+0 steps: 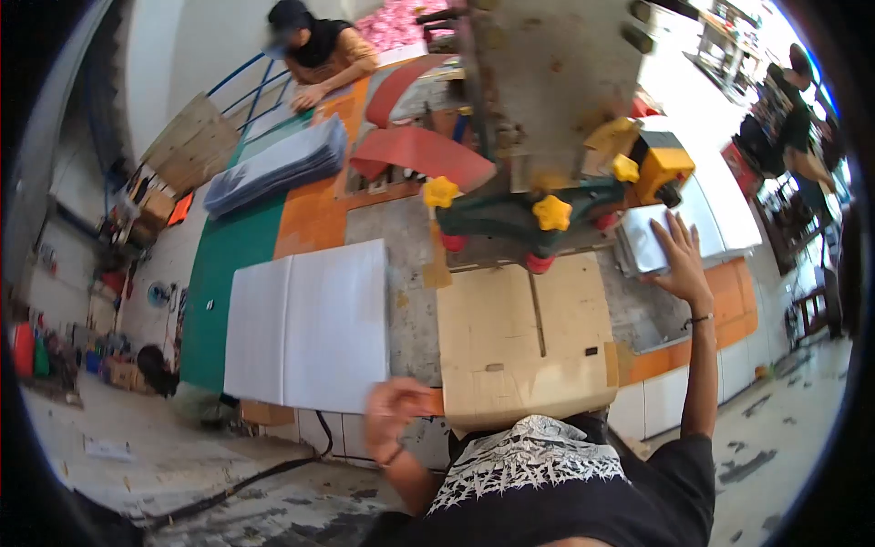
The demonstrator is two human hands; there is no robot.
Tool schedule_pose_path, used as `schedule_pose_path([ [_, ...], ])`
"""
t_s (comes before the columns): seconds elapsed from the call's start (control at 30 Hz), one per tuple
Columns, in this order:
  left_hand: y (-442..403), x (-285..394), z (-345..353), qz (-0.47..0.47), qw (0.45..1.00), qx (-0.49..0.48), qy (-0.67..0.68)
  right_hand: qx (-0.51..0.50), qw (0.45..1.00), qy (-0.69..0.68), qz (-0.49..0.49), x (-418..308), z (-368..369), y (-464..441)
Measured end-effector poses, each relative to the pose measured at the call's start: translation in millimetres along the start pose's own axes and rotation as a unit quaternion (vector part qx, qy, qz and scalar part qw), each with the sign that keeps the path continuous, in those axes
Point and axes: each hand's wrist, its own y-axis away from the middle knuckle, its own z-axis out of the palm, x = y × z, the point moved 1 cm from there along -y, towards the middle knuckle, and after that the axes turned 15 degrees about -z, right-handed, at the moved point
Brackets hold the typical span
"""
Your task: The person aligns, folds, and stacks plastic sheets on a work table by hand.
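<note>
R hand (680, 264) at 2 o'clock of tan board (483, 337), fingers spread, palm-down on pale stack (641, 244), prob. steadying it. L hand (394, 417) at 8, half-curled, blurred; can't tell if holding anything. White sheets (333, 324) at 9, prob. for easy L reach.

1. We note a black shirt (570, 500), jagged white print (524, 467), short sleeve (682, 479).
2. We record a dark bracelet (698, 320) by the bare right hand (679, 262).
3. We find a blurred wristband (393, 455) by the left hand (392, 415).
</note>
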Motion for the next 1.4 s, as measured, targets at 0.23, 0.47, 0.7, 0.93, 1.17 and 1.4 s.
schedule_pose_path([
  [0.23, -58, -28, 130, -0.231, 0.875, -0.359, -0.229, 0.183, 0.968, -0.153, 0.073, -14, -7, 69],
  [0.47, -94, -104, 198, -0.305, 0.875, -0.353, 0.125, 0.2, 0.944, -0.193, 0.177, -117, -2, 157],
  [0.7, -119, -105, 262, -0.394, 0.874, -0.246, 0.144, 0.124, 0.938, -0.308, 0.102, -157, 7, 164],
  [0.93, -130, -127, 251, -0.32, 0.934, -0.147, 0.057, 0.128, 0.973, -0.188, 0.025, -143, 57, 169],
  [1.17, -129, -133, 249, -0.255, 0.948, -0.184, 0.058, 0.298, 0.797, -0.083, 0.519, 63, 87, 302],
  [1.4, -130, -132, 246, -0.225, 0.945, -0.224, -0.081, 0.534, 0.543, -0.446, 0.47, 48, 231, 352],
])
